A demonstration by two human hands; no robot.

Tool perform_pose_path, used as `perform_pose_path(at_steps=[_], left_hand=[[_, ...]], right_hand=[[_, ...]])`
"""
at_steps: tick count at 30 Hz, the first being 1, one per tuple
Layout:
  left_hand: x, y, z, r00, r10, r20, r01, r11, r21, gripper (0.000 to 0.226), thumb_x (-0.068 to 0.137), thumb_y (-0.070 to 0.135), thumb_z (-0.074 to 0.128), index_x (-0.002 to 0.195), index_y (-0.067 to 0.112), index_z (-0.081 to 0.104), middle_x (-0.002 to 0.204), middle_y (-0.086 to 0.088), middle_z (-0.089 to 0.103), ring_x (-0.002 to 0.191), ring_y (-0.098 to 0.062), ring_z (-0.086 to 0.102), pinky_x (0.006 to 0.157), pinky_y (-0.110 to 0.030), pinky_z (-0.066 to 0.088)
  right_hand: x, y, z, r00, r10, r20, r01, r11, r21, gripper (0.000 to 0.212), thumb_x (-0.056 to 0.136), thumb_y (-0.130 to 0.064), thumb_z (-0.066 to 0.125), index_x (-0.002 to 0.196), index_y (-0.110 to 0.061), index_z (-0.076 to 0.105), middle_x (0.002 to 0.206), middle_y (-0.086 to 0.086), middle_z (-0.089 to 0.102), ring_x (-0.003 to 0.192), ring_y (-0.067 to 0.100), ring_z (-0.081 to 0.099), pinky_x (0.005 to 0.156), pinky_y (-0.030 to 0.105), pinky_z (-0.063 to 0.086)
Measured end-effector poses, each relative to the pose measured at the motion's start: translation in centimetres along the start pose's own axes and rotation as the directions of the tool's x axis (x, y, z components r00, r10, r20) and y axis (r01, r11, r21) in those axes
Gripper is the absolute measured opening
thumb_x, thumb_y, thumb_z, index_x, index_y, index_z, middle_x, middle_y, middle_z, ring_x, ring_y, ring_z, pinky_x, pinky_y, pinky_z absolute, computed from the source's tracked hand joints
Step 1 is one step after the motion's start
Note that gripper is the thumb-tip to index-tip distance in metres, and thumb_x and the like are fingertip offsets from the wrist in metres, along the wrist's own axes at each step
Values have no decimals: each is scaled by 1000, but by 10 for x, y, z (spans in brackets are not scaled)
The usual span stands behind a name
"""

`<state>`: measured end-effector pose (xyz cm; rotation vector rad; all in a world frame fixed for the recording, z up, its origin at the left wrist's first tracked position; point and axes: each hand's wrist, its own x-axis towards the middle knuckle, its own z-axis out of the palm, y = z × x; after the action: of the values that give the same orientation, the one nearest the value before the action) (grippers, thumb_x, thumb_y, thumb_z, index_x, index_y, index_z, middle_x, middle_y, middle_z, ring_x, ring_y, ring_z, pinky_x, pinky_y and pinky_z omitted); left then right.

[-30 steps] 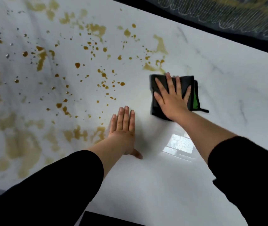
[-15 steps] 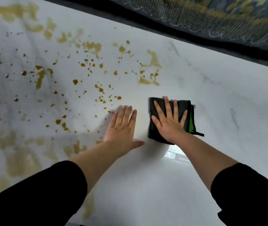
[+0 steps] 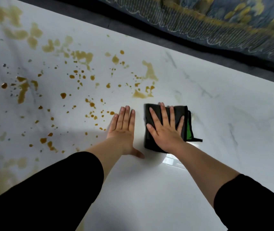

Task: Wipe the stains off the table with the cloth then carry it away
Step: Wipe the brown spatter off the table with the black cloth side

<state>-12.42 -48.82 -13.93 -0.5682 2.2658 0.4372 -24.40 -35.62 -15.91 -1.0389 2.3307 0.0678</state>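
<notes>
right hand (image 3: 165, 130) flat on the folded cloth (image 3: 177, 112), fingers (image 3: 163, 116) spread straight, pinning it to the table (image 3: 233, 114) beside the flat left hand (image 3: 122, 129). risk: a soaked cloth may just smear those amber stains (image 3: 139, 95), or the bare left palm drags through droplets.

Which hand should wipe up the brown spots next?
The right hand: it lies flat on the cloth, pressing it to the table, with stains just beyond and to its left. The left hand rests bare on the table beside the cloth, holding nothing.
</notes>
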Motion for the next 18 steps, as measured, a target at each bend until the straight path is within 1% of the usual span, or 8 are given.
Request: perform_pose_path(at_steps=[3,4,7,11,14,16,18], left_hand=[[0,3,-3,999,-20,37,20,1000,3,156,49,96,50,119,4,-54,124,-15,-62,116,-30,-56,99,-44,-34],[0,3,-3,999,-26,40,26,1000,11,154,51,95,50,119,4,-54,125,-16,-61,115,-31,-57,98,-45,-34],[2,5,-4,998,-35,60,32,998,48,151,57,93,50,120,1,-52,128,-20,-59,114,-34,-56,100,-47,-32],[3,5,-4,994,-32,107,26,998,52,149,60,90,52,122,2,-52,126,-19,-61,113,-34,-57,98,-47,-33],[2,3,-6,992,-25,122,20,999,46,147,62,89,51,120,2,-52,120,-18,-64,113,-34,-57,98,-46,-33],[1,3,-7,992,-30,126,24,999,47,146,64,89,50,121,1,-52,118,-18,-64,113,-34,-57,100,-47,-32],[0,5,-9,991,-36,131,30,999,45,145,65,88,50,122,1,-51,119,-19,-64,114,-35,-57,101,-47,-31]], right_hand=[[19,-2,-10,1000,27,15,-27,1000,-4,54,91,-65,4,124,-60,-39,141,-21,-48,125,11,-51,103,58,-25],[33,-5,-16,999,42,3,-42,999,3,54,92,-65,4,127,-59,-36,142,-20,-46,129,13,-47,103,59,-25],[90,-15,-46,996,87,-31,-87,996,22,55,94,-63,7,141,-54,-21,151,-16,-36,139,20,-34,103,60,-23],[144,-26,-77,993,113,-44,-112,993,35,55,95,-62,9,143,-52,-17,153,-14,-33,140,21,-31,105,62,-20],[142,-26,-77,995,87,-55,-85,996,25,55,95,-61,7,143,-51,-17,153,-14,-32,141,20,-31,107,62,-19],[119,-23,-64,997,54,-54,-53,998,24,55,95,-62,7,143,-52,-17,152,-16,-33,141,19,-30,105,60,-21],[89,-22,-46,999,32,-43,-32,999,16,55,93,-63,6,140,-54,-22,150,-18,-37,140,17,-32,105,58,-23]])
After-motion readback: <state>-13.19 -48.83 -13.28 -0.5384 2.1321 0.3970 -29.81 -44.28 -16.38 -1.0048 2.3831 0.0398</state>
